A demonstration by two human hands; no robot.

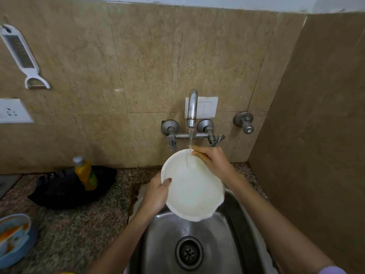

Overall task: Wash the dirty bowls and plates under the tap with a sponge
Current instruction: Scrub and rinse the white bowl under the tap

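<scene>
White plate (pixel 193 186) is tilted over the steel sink (pixel 217 234), its upper edge under the water (pixel 190 143) running from the wall tap (pixel 192 107). The speckled stone bench (pixel 79 224) stretches to the left of the sink. On it, by the wall, lies a black crumpled heap (pixel 59 192) with a yellow bottle (pixel 86 174) standing on it. A blue bowl (pixel 13 238) smeared with orange sits at the bench's near left edge. A white grater (pixel 19 54) hangs on the tiled wall. The left hand (pixel 158 192) grips the plate's left rim, thumb on its face. The right hand (pixel 213 161) rests at the top rim in the stream; whether it grips cannot be told.
</scene>
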